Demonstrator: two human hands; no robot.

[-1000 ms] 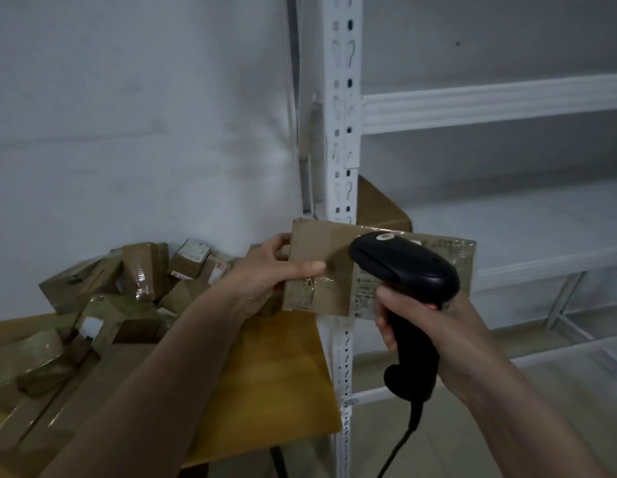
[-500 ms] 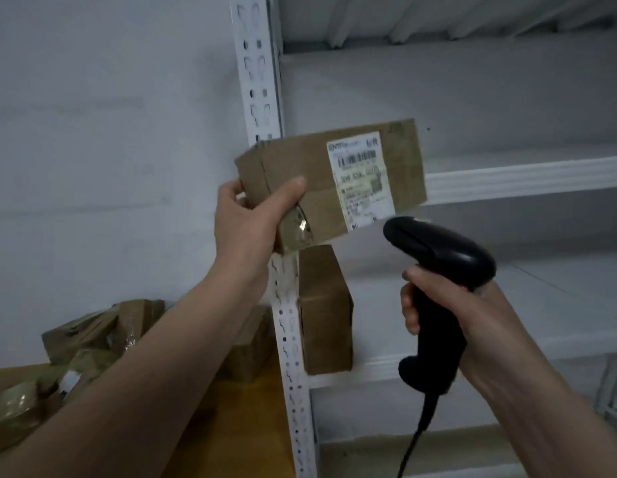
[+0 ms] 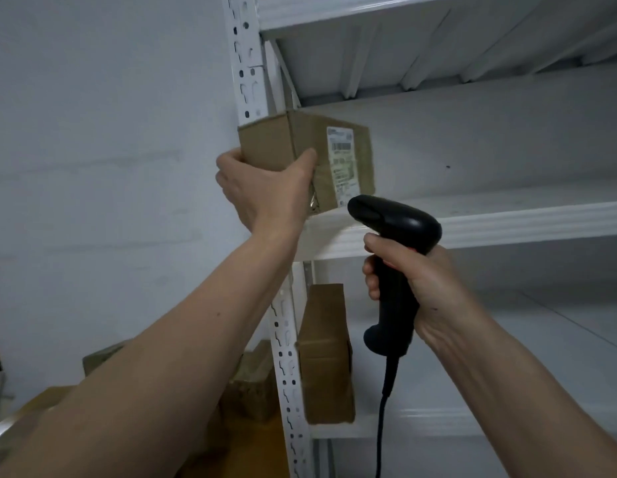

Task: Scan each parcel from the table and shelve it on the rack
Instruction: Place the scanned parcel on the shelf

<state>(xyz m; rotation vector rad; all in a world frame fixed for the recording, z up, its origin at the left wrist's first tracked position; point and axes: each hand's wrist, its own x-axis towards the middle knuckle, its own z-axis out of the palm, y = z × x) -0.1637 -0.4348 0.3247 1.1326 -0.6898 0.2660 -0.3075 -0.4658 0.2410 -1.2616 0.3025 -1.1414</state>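
My left hand (image 3: 265, 191) grips a brown cardboard parcel (image 3: 282, 143) by its near end, thumb on the front face. The parcel carries a white barcode label (image 3: 342, 163) and sits at the left end of the white rack's upper shelf (image 3: 507, 219), beside the upright post (image 3: 246, 63). My right hand (image 3: 420, 281) holds a black corded barcode scanner (image 3: 393, 222) by its handle, just below and right of the parcel, in front of the shelf edge.
A second cardboard parcel (image 3: 326, 357) stands upright at the left end of the lower shelf (image 3: 420, 422). Several brown parcels (image 3: 251, 384) lie on the wooden table (image 3: 265, 453) at lower left, against the white wall. The upper shelf runs bare to the right.
My left hand has lifted the parcel from in front of the scanner up to the rack's upper shelf. The scanner hand stayed low and the view tilted upward.
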